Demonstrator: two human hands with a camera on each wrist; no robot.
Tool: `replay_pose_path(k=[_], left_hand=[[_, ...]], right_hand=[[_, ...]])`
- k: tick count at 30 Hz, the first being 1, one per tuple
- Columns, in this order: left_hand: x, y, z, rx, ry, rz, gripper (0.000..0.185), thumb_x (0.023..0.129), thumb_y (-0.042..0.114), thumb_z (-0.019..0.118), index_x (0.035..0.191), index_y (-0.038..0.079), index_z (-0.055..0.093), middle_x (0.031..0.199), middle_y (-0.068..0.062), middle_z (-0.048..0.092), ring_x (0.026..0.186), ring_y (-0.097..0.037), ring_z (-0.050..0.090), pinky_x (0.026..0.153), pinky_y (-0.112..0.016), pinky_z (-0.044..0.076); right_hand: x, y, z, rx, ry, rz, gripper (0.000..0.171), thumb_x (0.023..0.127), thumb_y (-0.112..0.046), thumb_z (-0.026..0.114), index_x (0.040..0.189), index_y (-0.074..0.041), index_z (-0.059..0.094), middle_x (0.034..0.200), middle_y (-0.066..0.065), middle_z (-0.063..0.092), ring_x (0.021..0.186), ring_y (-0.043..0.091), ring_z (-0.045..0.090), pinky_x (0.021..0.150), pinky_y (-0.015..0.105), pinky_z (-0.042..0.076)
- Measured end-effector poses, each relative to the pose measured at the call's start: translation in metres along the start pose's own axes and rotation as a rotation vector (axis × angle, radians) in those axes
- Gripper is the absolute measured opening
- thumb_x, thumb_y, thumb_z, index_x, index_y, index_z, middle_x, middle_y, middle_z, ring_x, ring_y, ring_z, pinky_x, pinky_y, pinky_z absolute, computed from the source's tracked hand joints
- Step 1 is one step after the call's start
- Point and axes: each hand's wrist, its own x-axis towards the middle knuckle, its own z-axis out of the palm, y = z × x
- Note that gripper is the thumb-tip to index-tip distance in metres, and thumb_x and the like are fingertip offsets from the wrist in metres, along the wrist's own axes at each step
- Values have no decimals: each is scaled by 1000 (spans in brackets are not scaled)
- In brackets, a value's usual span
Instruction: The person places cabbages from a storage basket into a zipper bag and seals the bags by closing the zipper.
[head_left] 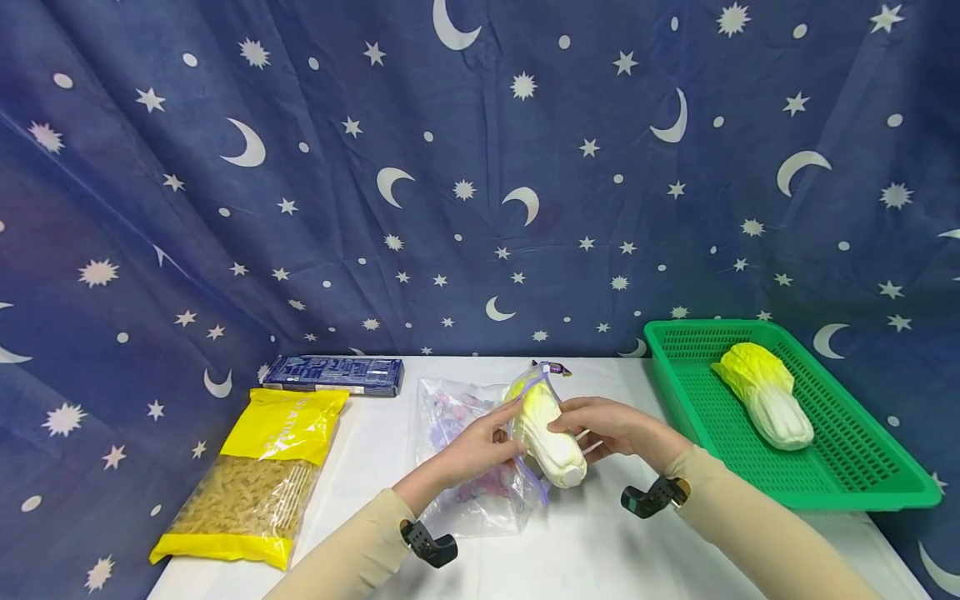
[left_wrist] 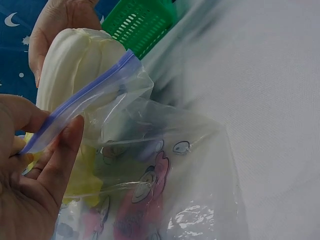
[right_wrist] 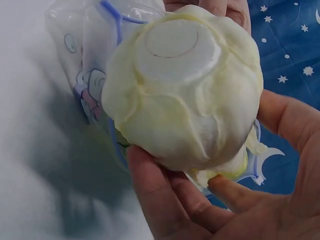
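My right hand [head_left: 611,429] grips the cabbage [head_left: 547,433] by its pale stem end, leafy tip pointing away into the bag. My left hand [head_left: 480,446] pinches the zip bag [head_left: 468,475] rim beside it, just left of my right.

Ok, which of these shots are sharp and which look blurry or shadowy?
Head view: evenly lit and sharp. Left wrist view: the zip bag shows glare, and the green basket behind is blurred. Right wrist view: the cabbage is sharp, with a soft dark shadow on the table.
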Motion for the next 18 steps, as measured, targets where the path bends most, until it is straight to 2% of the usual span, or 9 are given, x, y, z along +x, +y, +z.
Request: replay_pose_path(k=[4, 8, 12, 15, 18], left_hand=[[-1, -2, -1, -17, 15, -10, 77, 94, 7, 68, 161, 5, 29, 169, -10, 22, 78, -20, 66, 81, -52, 60], [-2, -4, -1, -16, 19, -27, 78, 94, 8, 68, 161, 4, 28, 169, -10, 20, 81, -27, 68, 81, -49, 60], [-4, -6, 0, -9, 37, -41, 78, 94, 7, 69, 161, 4, 29, 169, -11, 21, 80, -30, 70, 80, -47, 61], [-5, -8, 2, 1, 47, -52, 77, 94, 6, 68, 161, 5, 30, 168, -11, 23, 78, -25, 70, 78, -50, 61], [-5, -9, 5, 13, 51, -65, 77, 95, 6, 68, 161, 6, 30, 162, -16, 35, 76, -20, 69, 76, -50, 61]], right_hand=[[1, 2, 0, 30, 21, 1, 66, 91, -33, 72, 144, -1, 50, 102, 14, 70, 85, 27, 72, 68, 38, 62], [2, 3, -3, 89, 29, 20, 64, 92, -32, 71, 144, -1, 50, 105, 15, 69, 87, 28, 72, 70, 40, 63], [4, 5, -7, 238, 14, 57, 61, 93, -29, 70, 143, -1, 49, 110, 19, 66, 91, 28, 70, 74, 42, 64], [6, 7, -11, 374, -13, 88, 55, 96, -26, 67, 140, 0, 47, 113, 22, 62, 93, 30, 69, 78, 44, 63], [7, 8, -13, 475, -36, 123, 54, 98, -25, 64, 140, 1, 42, 116, 24, 60, 96, 31, 69, 82, 43, 61]])
